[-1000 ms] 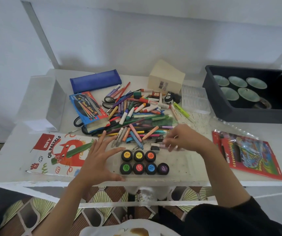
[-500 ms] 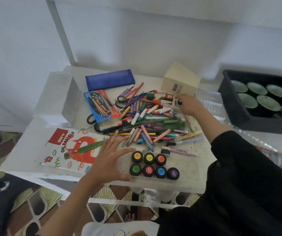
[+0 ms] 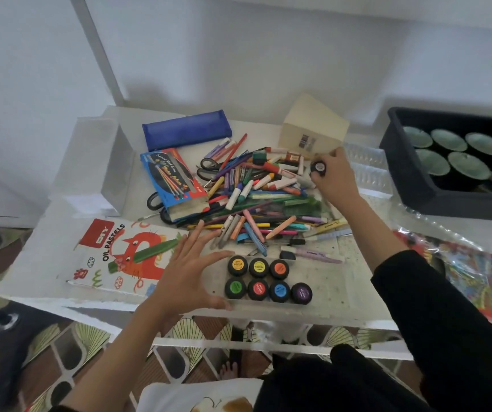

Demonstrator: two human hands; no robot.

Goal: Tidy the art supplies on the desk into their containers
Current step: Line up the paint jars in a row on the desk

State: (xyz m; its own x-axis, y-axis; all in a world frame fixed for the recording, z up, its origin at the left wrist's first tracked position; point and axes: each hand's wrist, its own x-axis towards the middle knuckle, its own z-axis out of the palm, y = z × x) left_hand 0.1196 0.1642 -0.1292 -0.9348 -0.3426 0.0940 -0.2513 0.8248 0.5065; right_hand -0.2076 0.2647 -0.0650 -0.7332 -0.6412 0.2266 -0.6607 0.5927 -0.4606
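Observation:
A heap of pens, crayons and markers (image 3: 256, 197) lies in the middle of the white desk (image 3: 45, 263). Several small black paint pots with coloured lids (image 3: 265, 281) stand in two rows in a clear tray (image 3: 333, 289) at the front edge. My right hand (image 3: 332, 176) is at the far right side of the heap and grips a black paint pot (image 3: 318, 168). My left hand (image 3: 191, 272) has its fingers spread wide and rests against the left end of the clear tray.
An oil pastels box (image 3: 114, 257) lies front left, a blue water-colour box (image 3: 173, 179) and blue pencil case (image 3: 186, 129) behind it. A cream box (image 3: 313, 126), black bin with green lids (image 3: 452, 162), clear ribbed trays (image 3: 366, 168) and a red packet (image 3: 473, 272) sit to the right.
My right hand left the front of the heap, reached back to its far right side and picked up a black paint pot. My left hand stayed by the tray.

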